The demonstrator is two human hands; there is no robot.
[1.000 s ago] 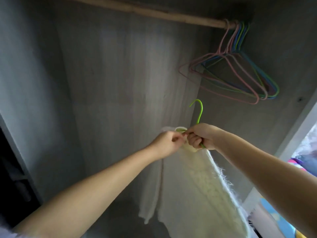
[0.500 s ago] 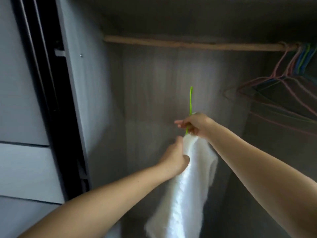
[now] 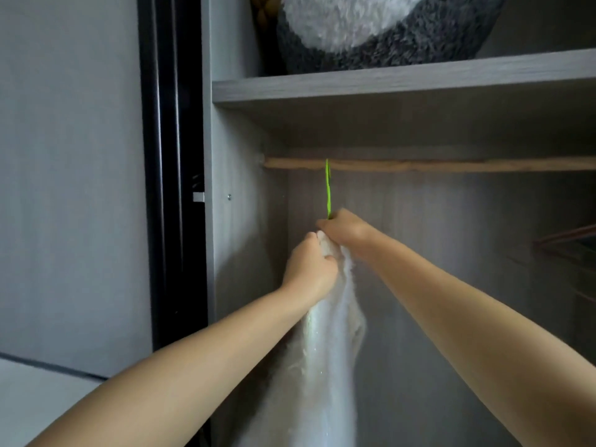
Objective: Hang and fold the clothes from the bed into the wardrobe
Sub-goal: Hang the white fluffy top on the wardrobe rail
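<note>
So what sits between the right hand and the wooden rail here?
Only the green hanger hook, rising from the right hand to the wooden rail; the head view shows nothing else there, just the wardrobe's back panel behind.

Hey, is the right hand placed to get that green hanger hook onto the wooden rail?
Probably yes. The right hand holds the green hanger with its hook tip level with the wooden rail, and that stretch of rail looks bare.
</note>
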